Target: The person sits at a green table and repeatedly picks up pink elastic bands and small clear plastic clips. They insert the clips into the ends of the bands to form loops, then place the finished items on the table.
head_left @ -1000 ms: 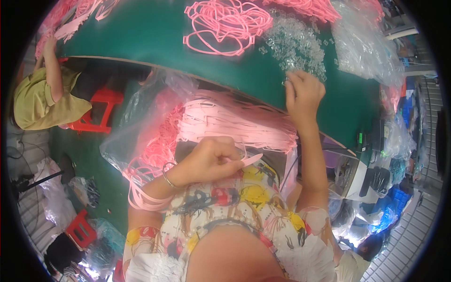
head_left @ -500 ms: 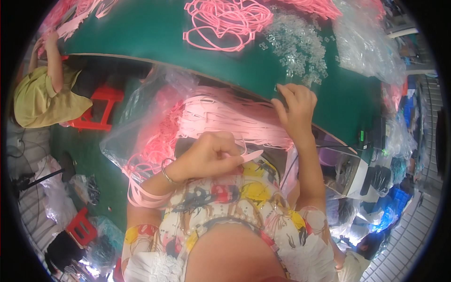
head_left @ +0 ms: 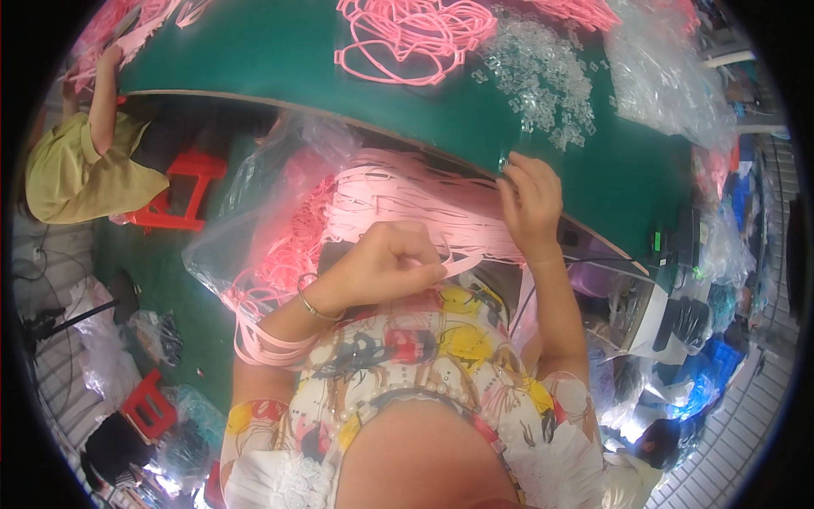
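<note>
Pulled back, the right hand pinches a small clear clip right of centre; mid-frame, the left hand clenches a pink strap. Clear clips heap upper right; a small green panel, right, is illegible.

A workshop, I'd say: green worktable scattered with clear clips, pink straps in bulk, another worker at it, 2 red stools.

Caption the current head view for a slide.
Left hand holding a pink strap, right hand at the edge of a green table, near a scatter of small clear plastic pieces.
</note>
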### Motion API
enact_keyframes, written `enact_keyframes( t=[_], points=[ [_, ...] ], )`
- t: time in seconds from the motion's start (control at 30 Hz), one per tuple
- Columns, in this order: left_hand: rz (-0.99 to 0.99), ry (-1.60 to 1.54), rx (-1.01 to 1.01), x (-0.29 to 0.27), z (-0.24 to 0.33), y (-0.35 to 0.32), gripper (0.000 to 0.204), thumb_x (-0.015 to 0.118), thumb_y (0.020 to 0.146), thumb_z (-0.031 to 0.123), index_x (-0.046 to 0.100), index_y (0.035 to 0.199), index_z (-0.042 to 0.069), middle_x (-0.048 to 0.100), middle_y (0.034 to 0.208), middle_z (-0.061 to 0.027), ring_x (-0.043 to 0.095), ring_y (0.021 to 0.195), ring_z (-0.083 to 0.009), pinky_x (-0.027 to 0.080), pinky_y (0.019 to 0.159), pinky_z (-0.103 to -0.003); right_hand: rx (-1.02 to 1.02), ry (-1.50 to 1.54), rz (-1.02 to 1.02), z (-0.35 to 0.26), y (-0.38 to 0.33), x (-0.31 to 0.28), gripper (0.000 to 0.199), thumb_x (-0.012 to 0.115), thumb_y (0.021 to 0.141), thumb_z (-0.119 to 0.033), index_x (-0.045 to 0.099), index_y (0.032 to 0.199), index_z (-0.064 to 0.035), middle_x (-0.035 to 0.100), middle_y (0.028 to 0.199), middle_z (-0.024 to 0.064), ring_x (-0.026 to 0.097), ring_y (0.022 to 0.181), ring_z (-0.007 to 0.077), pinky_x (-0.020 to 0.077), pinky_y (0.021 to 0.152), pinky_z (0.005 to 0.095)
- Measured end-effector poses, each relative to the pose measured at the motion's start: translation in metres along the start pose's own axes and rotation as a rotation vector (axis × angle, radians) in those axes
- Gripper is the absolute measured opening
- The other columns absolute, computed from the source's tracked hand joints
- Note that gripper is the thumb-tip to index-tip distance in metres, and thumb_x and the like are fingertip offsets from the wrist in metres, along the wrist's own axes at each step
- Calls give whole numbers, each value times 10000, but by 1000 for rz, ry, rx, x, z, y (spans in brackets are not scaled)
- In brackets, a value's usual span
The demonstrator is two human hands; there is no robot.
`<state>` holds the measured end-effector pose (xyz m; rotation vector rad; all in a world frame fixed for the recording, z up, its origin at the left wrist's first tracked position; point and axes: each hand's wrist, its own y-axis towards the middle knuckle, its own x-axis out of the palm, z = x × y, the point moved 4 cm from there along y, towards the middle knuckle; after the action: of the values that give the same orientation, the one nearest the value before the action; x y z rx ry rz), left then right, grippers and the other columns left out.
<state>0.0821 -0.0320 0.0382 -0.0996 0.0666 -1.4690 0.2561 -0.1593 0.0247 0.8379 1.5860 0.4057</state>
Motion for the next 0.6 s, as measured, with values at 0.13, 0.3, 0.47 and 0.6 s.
enact_keyframes(
  t=[0.13, 0.3, 0.47, 0.6],
  points=[
    [6, -16, -16, 0, -2, 0, 93, 674, 775, 87, 677, 741, 0, 533, 675, -25, 497, 668, -95, 375, 578, -246, -70, 27, 48, 4, -9, 5, 213, 701, 702, 1, 617, 895, -32, 640, 962, 91, 601, 833, 287, 474, 722, 374],
    [26, 16, 14, -3, -1, 1, 93, 672, 773, 89, 676, 735, 4, 527, 671, -20, 485, 654, -89, 366, 567, -247, 227, 340, -34, -3, -4, -3, 134, 659, 760, 3, 606, 883, -9, 636, 899, 122, 604, 781, 282, 485, 702, 360],
    [55, 71, 11, -4, 0, -1, 104, 671, 774, 100, 671, 735, 3, 520, 667, -22, 471, 639, -88, 358, 558, -251, 360, 755, -340, -65, 5, -13, 82, 571, 858, -23, 559, 936, -1, 615, 853, 143, 607, 769, 283, 480, 699, 349],
    [68, 169, 36, -7, 1, -4, 127, 679, 764, 128, 668, 763, 1, 577, 703, -97, 560, 645, -182, 444, 577, -301, 549, 890, -478, -84, -10, -4, 104, 486, 936, -57, 484, 1015, 10, 609, 838, 115, 609, 733, 172, 484, 663, 270]
  ],
)
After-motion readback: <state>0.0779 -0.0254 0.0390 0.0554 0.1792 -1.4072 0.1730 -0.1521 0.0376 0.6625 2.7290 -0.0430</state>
